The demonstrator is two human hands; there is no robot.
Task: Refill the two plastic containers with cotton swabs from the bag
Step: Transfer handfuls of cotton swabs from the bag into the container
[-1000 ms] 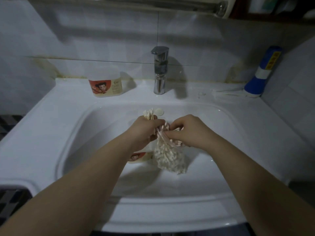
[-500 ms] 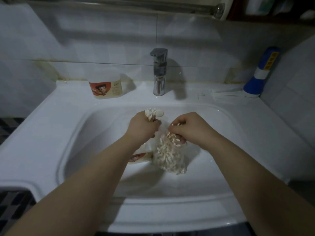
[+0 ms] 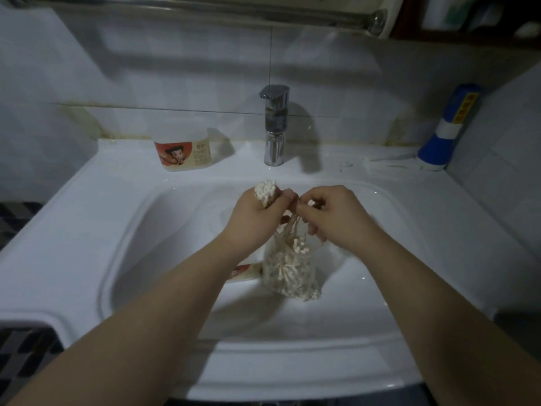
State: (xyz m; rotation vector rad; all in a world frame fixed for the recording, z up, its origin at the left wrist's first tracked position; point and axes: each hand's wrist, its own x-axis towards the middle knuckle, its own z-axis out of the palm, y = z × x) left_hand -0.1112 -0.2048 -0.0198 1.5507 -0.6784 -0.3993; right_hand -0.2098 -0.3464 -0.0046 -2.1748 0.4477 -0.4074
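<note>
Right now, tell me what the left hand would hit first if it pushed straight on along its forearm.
Probably the right hand: its fingers, pinching the bag, sit just ahead of the left hand and its cotton swabs. Depth is unclear.

I see the right hand (image 3: 336, 215) now touching the left hand (image 3: 251, 218). It has apparently drawn cotton swabs (image 3: 295, 230) from the bag (image 3: 289, 273).

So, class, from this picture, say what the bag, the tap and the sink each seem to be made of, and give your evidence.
Bag: thin clear plastic film, likely; the cotton swabs show through it and it crumples.
Tap: polished metal, probably chromed; it mirrors light.
Sink: glossy white glazed ceramic, or similar; smooth with bright highlights.
</note>
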